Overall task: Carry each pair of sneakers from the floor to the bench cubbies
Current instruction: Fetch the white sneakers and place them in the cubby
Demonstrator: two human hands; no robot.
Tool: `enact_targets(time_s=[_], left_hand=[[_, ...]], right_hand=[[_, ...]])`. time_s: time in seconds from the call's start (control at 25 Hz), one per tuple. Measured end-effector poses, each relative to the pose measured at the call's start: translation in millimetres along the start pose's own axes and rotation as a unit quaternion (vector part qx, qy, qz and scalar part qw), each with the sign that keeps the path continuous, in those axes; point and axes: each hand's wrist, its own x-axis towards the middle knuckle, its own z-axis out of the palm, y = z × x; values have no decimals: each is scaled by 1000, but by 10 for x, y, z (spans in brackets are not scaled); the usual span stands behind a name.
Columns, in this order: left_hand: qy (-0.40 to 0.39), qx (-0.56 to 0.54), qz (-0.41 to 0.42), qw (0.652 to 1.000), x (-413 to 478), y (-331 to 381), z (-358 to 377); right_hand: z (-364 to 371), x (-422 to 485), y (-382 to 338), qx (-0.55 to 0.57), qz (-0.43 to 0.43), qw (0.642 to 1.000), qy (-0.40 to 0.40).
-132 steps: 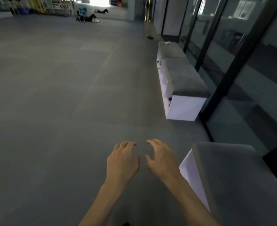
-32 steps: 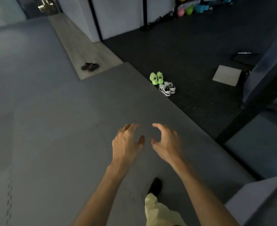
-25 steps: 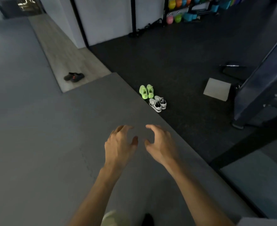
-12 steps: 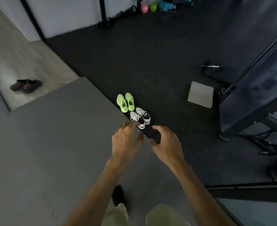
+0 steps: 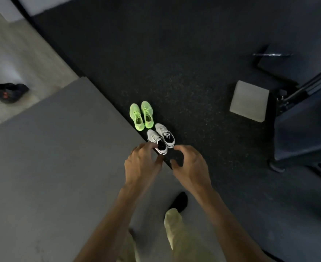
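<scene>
White sneakers (image 5: 160, 138) not yet lifted. Nearest, left hand (image 5: 141, 165) and right hand (image 5: 190, 167) hover side by side, fingers half-curled, holding nothing, likely shaped to take one shoe each. Left fingertips overlap the nearer heel; contact cannot be told. Pair stands on the dark floor (image 5: 193, 63) at the grey mat (image 5: 52, 157) edge, toes pointing away. Green sneakers (image 5: 141, 116) just beyond. Far left, dark shoes (image 5: 7, 92).

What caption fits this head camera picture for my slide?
Left hand and right hand reach, empty, toward white sneakers beside green sneakers on dark floor.
</scene>
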Motion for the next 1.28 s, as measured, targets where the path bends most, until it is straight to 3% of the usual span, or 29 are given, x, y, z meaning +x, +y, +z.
enact_targets(time_s=[0.28, 0.48, 0.68, 0.84, 1.04, 1.28], left_hand=[[-24, 0, -57, 998, 1239, -431, 1380], [-62, -12, -75, 995, 2054, -1387, 3032], [-24, -44, -124, 991, 2832, -2395, 4671], [6, -67, -170, 983, 3173, -2935, 5570], [25, -67, -188, 980, 3331, -3291, 6165], [14, -51, -171, 984, 3395, -3313, 6356]], right_hand=[[866, 1364, 999, -25, 8, 999, -37], [2333, 2184, 2073, -38, 23, 999, -30], [3872, 2951, 3151, -62, 29, 997, -33], [4729, 3361, 3784, -102, 28, 993, -44], [5274, 3621, 4187, -144, -14, 989, -35], [5493, 3786, 4271, -176, -43, 983, -32]])
